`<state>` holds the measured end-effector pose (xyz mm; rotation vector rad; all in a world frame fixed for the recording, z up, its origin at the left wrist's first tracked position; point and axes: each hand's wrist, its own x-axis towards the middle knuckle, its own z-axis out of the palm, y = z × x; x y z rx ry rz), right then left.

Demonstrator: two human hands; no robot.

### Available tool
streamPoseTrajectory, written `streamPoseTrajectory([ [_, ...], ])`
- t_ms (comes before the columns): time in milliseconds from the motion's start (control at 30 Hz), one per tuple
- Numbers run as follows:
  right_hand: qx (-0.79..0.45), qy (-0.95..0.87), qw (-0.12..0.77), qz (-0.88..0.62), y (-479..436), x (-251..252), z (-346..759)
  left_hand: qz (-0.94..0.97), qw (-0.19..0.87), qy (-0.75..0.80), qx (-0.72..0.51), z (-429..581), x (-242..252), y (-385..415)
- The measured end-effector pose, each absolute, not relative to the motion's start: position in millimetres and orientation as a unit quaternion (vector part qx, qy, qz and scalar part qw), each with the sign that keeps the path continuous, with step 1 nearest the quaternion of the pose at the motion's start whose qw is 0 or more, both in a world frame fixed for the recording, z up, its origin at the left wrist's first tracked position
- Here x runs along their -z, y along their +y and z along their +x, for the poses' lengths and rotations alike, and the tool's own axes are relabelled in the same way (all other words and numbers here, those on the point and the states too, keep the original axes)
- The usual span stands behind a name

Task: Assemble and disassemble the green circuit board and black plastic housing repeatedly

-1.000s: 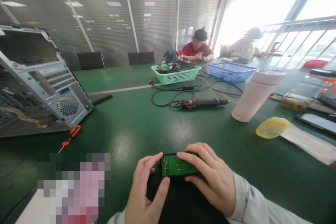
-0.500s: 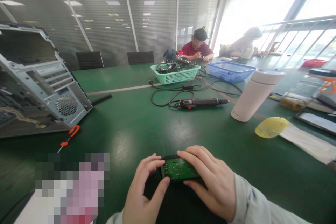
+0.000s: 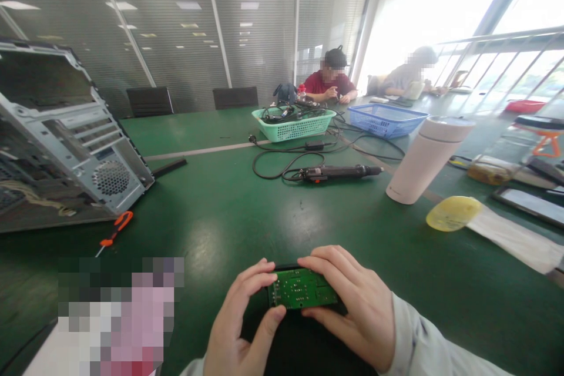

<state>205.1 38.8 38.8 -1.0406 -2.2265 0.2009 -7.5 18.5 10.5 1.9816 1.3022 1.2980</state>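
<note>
A small green circuit board (image 3: pixel 304 288) with a black edge or casing along its far side is held between both hands, low in the middle of the view. My left hand (image 3: pixel 244 317) grips its left end, thumb on the near edge and fingers on the far edge. My right hand (image 3: pixel 352 299) wraps the right end, fingers over the far edge and thumb along the near one. The board's solder side faces up toward me. Its underside and right end are hidden.
An open computer case (image 3: pixel 106 147) stands at left, an orange-black screwdriver (image 3: pixel 115 229) beside it. Farther off lie a corded electric screwdriver (image 3: pixel 341 173), a green basket (image 3: pixel 299 129) of cables, a blue basket (image 3: pixel 388 120) and a pale tumbler (image 3: pixel 427 158). Two people sit beyond.
The board has tilted slightly, so more of its green face shows and its near edge sits a little lower. Both hands keep their grip, with thumbs shifted slightly.
</note>
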Motion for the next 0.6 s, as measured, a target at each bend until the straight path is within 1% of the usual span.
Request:
streamPoseTrajectory([
  [267,-0.089,-0.839,0.37,-0.388,35.6,-44.2,203.2,0.737,0.174,0.456,-0.468,-4.2,-14.8,12.6],
  [467,-0.015,-0.87,0.347,-0.349,33.3,-45.2,203.9,0.795,0.07,0.465,-0.385,-2.9,-17.0,9.0],
  [600,0.02,-0.877,0.354,-0.324,32.2,-45.7,202.1,0.805,0.033,0.456,-0.378,-3.1,-14.6,11.5],
])
